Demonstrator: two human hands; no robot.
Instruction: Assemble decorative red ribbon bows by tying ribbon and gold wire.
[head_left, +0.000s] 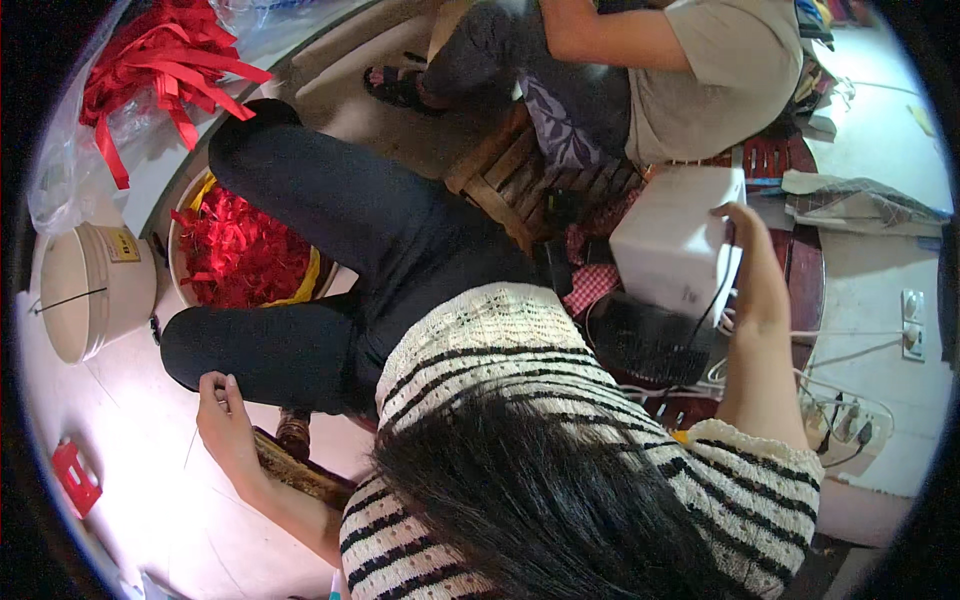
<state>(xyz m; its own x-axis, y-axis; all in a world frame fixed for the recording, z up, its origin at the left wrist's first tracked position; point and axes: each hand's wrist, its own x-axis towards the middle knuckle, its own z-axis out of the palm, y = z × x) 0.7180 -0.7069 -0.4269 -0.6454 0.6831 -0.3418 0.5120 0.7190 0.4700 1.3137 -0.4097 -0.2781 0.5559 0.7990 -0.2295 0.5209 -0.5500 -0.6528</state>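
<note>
My right hand (752, 250) is raised at the side of a white box (668, 232), with its fingers curled at the box's upper edge. A black cable (712, 308) runs down from inside those fingers, across the face of the box. My left hand (226, 425) is beside my knee in black trousers (262, 350); its fingers are loosely bent, a small gap shows between thumb and fingers, and I see nothing in it. Between my legs stands a round bin (184, 283) full of red ribbon scraps (245, 250).
Long red ribbon strips (175, 75) lie on clear plastic at the far left. A cream bucket (85, 290) and a red object (76, 478) are on the floor. Another person (700, 80) sits ahead. On the right are a power strip (850, 430), a wall socket (912, 325) and folded cloth (860, 205).
</note>
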